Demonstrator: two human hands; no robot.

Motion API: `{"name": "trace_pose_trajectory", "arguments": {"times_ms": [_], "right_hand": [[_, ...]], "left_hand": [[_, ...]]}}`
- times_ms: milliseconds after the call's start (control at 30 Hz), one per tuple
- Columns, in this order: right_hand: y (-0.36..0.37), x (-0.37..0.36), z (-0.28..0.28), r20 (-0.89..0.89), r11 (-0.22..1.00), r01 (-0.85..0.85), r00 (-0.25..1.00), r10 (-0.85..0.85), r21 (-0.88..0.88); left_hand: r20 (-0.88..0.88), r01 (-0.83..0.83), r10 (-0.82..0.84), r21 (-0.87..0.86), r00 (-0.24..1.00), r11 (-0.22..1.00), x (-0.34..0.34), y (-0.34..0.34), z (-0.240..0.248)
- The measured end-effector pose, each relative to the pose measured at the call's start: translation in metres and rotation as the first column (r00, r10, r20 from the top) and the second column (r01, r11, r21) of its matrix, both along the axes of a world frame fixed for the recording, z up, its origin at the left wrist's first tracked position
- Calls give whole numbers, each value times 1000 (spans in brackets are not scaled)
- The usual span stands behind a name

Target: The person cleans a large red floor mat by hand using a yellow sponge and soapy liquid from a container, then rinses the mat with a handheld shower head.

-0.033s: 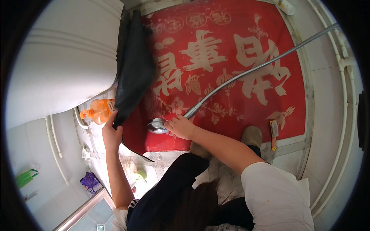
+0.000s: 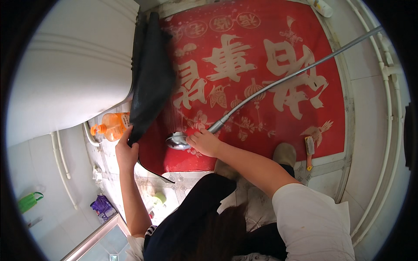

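A red floor mat (image 2: 230, 100) with pale printed characters and flowers lies on the tiles, its left side folded over to show a black underside (image 2: 152, 82). My left hand (image 2: 127, 152) grips the near edge of that fold. In my right hand (image 2: 203, 142) is a silver shower head (image 2: 176, 141), held by its handle just above the mat. Thin streams of water run from it over the red surface beside the fold. Its metal hose (image 2: 278, 80) stretches away to the upper right. Next to my left hand stands an orange pump bottle (image 2: 112, 126).
A white appliance (image 2: 78, 65) fills the upper left, close to the fold. A scrub brush (image 2: 309, 152) lies on the mat's near right edge by my shoe (image 2: 284, 155). White pipes (image 2: 389, 100) line the right wall, and a white bottle (image 2: 322, 8) lies at the far right.
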State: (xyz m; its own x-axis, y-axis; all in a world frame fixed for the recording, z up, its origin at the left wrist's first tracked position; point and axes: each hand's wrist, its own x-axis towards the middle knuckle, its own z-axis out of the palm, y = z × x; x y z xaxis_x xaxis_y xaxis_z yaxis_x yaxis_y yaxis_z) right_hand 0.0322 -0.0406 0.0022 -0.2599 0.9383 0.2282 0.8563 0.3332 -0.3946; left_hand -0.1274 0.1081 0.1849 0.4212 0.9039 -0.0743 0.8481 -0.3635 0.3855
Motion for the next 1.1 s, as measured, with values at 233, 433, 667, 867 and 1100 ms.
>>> {"name": "trace_pose_trajectory", "arguments": {"times_ms": [233,433,667,867,1100], "right_hand": [[3,8,-1,75,998,25,997,-30,59],[12,22,3,96,997,75,992,-77,27],[8,21,-3,66,998,-14,998,18,-57],[9,42,4,150,982,188,971,-186,6],[8,72,7,104,990,139,984,-142,40]], "left_hand": [[0,37,-37,24,999,999,1,-1,-3],[16,33,-33,12,999,999,-1,-1,-2],[2,43,-43,5,999,999,0,-2,-2],[-13,48,-48,7,999,999,5,-5,2],[1,48,-48,-13,999,999,-3,-3,-6]]}}
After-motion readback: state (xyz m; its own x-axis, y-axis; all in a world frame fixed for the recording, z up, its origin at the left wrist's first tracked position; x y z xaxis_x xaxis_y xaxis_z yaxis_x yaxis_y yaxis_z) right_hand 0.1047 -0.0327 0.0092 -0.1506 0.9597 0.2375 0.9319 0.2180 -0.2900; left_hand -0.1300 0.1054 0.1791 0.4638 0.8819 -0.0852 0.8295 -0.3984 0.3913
